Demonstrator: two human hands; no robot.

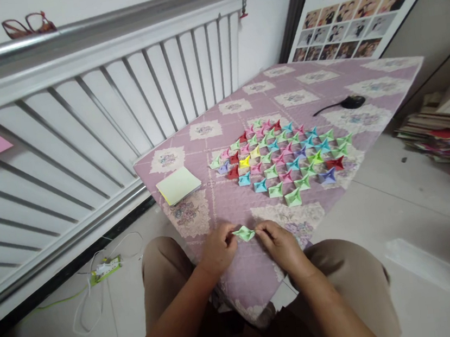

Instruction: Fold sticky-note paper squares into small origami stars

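When checking progress, locate the light-green folded piece (244, 234) between the two hands, over the near corner of the cloth-covered bench (229, 205). Observe the left hand (220, 248) with thumb and fingers pinching the left tip, and the right hand (281, 243) with thumb and fingers pinching the right tip. Treat contact between piece and bench as undetermined; cannot tell from this view. Count as done, by judgement, the array of folded pieces (278, 159) beyond the hands, laid out in slanting rows of green, pink, red, blue, purple and yellow. Compare with the nearest green piece (293, 198), at the near edge of the array: similar to the held one in colour and pointed shape. Rate the held piece, therefore, as probably at or near final form; cannot tell of any crease left to make. Class as outside the rows. Count as unworked the paper stack (179, 185), lying flat at the left side of the bench, pale sheet uppermost; number of sheets not readable. Disregard the black corded object (352, 102) beyond the array.
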